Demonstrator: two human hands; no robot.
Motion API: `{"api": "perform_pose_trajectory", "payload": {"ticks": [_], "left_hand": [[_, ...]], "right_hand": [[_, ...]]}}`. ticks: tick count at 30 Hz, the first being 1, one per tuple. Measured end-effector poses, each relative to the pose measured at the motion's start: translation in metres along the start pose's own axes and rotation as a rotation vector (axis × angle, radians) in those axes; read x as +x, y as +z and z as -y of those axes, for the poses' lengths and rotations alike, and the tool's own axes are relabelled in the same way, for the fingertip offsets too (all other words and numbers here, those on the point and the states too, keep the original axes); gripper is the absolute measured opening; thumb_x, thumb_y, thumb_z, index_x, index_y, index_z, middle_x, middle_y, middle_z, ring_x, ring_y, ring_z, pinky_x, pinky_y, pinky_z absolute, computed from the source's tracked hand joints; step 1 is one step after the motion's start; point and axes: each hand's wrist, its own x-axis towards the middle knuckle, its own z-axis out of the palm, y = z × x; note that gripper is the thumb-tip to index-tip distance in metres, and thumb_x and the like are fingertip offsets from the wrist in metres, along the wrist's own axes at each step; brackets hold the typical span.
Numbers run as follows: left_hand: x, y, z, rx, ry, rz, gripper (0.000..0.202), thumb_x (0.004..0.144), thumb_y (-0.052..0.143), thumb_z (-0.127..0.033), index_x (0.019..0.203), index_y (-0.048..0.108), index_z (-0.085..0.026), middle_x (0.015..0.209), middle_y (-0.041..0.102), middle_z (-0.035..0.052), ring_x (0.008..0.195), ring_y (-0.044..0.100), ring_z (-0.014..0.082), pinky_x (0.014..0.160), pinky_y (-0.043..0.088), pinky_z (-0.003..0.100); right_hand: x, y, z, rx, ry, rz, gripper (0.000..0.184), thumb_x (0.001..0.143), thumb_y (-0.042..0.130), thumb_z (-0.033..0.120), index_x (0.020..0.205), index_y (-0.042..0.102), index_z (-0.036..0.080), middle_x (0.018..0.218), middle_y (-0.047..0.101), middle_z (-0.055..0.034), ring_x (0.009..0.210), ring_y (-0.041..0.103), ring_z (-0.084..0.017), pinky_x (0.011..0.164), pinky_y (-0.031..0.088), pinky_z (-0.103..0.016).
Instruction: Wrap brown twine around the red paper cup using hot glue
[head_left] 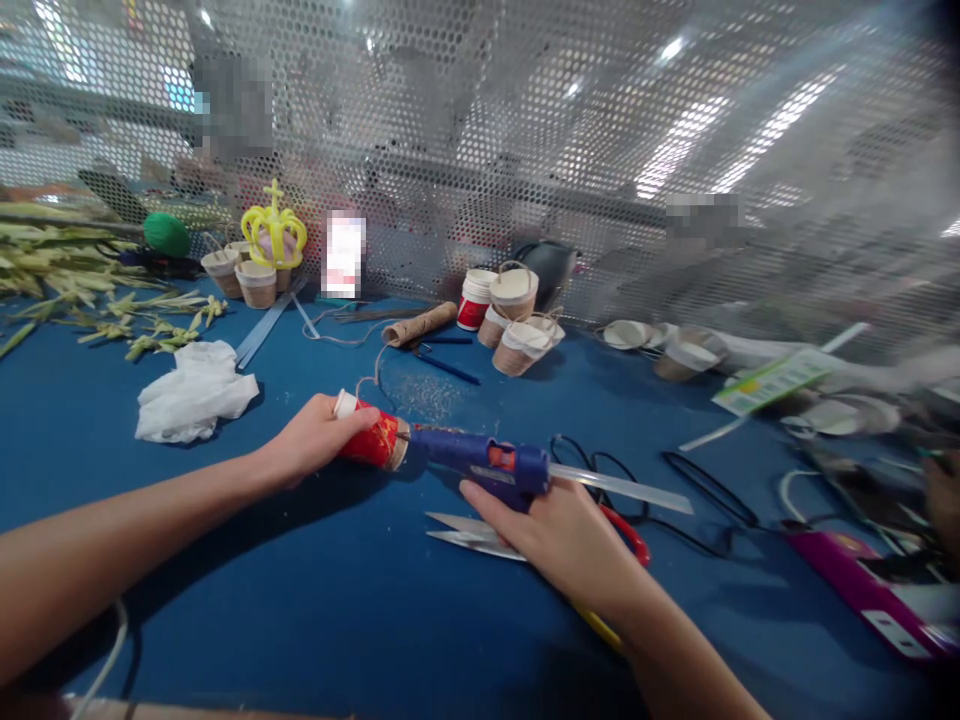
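My left hand [319, 438] is closed around a red paper cup [373, 440] lying on its side, its white rim to the left. Brown twine wraps the cup's right end, and a loose strand [377, 372] runs back from it. In my right hand [559, 530] is a blue hot glue gun [480, 455], a clear glue stick [630, 487] poking out of its back. The nozzle is at the twine-wrapped end of the cup; whether it touches I cannot tell. Scissors [469, 537] lie under my right hand, partly hidden by it.
A twine roll [421, 325] lies behind the cup, near twine-wrapped cups [521, 345]. White crumpled cloth [193, 392] sits at left, before dried husks [56, 260] and a yellow crown [274, 235]. At right are black cable [709, 487] and a purple power strip [862, 580]. Perforated mesh [450, 130] stands behind.
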Motion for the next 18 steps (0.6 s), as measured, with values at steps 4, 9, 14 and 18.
{"api": "perform_pose_trajectory", "payload": {"ticks": [4, 9, 14, 18], "left_hand": [[0.0, 0.0, 0.0, -0.015, 0.002, -0.006, 0.03, 0.07, 0.049, -0.039, 0.065, 0.06, -0.011, 0.056, 0.057, 0.0007, 0.049, 0.044, 0.0108, 0.046, 0.029, 0.021], [0.001, 0.001, 0.0, -0.029, -0.027, -0.009, 0.03, 0.069, 0.051, -0.041, 0.064, 0.059, -0.012, 0.053, 0.054, -0.0012, 0.047, 0.042, 0.0097, 0.046, 0.027, 0.021], [0.002, 0.001, 0.001, -0.048, -0.037, 0.005, 0.032, 0.07, 0.05, -0.041, 0.067, 0.061, -0.011, 0.056, 0.057, 0.0004, 0.048, 0.044, 0.0102, 0.048, 0.029, 0.022], [0.002, 0.001, 0.0, -0.031, -0.021, 0.001, 0.033, 0.07, 0.05, -0.042, 0.068, 0.061, -0.011, 0.056, 0.057, 0.0005, 0.047, 0.044, 0.0104, 0.047, 0.03, 0.022]], "right_hand": [[-0.001, 0.001, 0.001, -0.015, -0.04, -0.022, 0.02, 0.077, 0.046, 0.032, 0.063, 0.054, 0.02, 0.058, 0.055, -0.0016, 0.053, 0.05, -0.016, 0.056, 0.043, -0.032], [-0.002, 0.0, -0.001, -0.087, -0.14, -0.044, 0.021, 0.078, 0.045, 0.032, 0.065, 0.057, 0.02, 0.057, 0.055, -0.0011, 0.051, 0.049, -0.015, 0.053, 0.042, -0.03], [-0.004, -0.001, -0.011, -0.187, -0.278, -0.017, 0.025, 0.079, 0.043, 0.029, 0.082, 0.067, 0.023, 0.053, 0.055, -0.0041, 0.061, 0.055, -0.02, 0.058, 0.043, -0.034], [-0.005, 0.004, -0.016, -0.222, -0.322, -0.034, 0.026, 0.078, 0.043, 0.026, 0.087, 0.067, 0.023, 0.066, 0.062, -0.0077, 0.075, 0.058, -0.026, 0.065, 0.045, -0.04]]}}
